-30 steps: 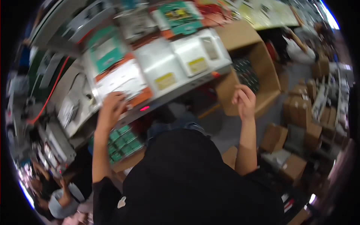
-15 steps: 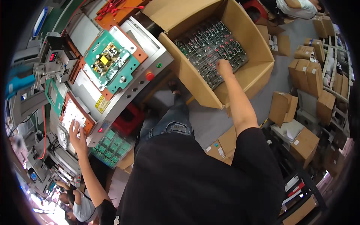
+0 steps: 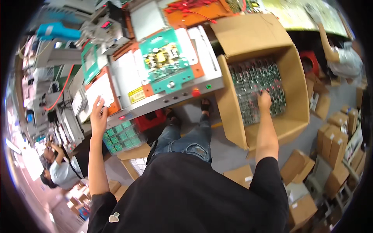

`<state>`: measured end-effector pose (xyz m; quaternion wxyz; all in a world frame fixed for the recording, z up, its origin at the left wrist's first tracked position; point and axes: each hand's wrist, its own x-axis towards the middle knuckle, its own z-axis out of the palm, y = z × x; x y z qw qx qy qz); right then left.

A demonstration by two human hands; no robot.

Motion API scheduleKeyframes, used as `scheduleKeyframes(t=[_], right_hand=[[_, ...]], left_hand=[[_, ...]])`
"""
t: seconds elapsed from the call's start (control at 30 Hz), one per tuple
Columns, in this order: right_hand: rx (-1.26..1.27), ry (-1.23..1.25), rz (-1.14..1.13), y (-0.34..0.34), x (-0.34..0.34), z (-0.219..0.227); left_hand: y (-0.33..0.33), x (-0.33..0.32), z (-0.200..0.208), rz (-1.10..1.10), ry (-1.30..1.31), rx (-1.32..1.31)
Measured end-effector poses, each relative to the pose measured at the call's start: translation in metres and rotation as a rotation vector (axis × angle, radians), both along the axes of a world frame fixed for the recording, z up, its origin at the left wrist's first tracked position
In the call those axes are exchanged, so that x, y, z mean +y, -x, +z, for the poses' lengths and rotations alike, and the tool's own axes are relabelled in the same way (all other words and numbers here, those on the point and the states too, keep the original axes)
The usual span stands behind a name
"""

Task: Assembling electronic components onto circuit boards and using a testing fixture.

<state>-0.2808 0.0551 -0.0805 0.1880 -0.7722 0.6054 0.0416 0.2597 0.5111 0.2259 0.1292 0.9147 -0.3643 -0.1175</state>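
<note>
My right hand (image 3: 264, 101) reaches into an open cardboard box (image 3: 268, 50), its fingers closed at a clear plastic tray (image 3: 248, 105) filled with rows of small circuit boards (image 3: 256, 75). What those fingers grip, if anything, is hidden. Over on the left, my left hand (image 3: 99, 116) is raised beside a white plate (image 3: 100, 90) in an orange frame, fingers somewhat apart and nothing visible in them. Between the two, a green fixture (image 3: 176, 77) carries a circuit board (image 3: 160, 58) with a yellow block on the grey machine.
The machine's front edge (image 3: 167, 101) has a red button (image 3: 195, 93) and a green one. A tray of green boards (image 3: 122, 138) sits below its left end. Red leads (image 3: 190, 5) lie on an orange board behind. Cardboard boxes (image 3: 334, 145) stand at right; a co-worker (image 3: 344, 58) is far right.
The whole view has turned, so machine and box appear further right. My left hand now shows nearer the white plate's front edge. My right hand stays at the boards in the box.
</note>
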Motion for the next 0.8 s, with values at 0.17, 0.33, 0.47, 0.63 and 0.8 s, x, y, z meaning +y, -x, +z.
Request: scheduleKeyframes(t=[0.17, 0.33, 0.47, 0.63, 0.8], right_hand=[[0.006, 0.211, 0.107, 0.041, -0.054, 0.029], [-1.019, 0.182, -0.348, -0.030, -0.047, 0.228], [-1.165, -0.150, -0.088, -0.207, 0.087, 0.323], [-1.013, -0.779, 0.281, -0.361, 0.158, 0.310], [-0.774, -0.942, 0.412, -0.413, 0.130, 0.302]], left_hand=[[0.016, -0.013, -0.025, 0.044, 0.175, 0.060], [0.058, -0.079, -0.004, 0.000, 0.465, -0.057], [0.096, -0.109, 0.033, 0.040, 0.700, 0.097], [0.063, -0.118, 0.011, -0.262, 0.797, 0.009], [0.013, -0.133, -0.024, -0.205, 0.804, 0.098]])
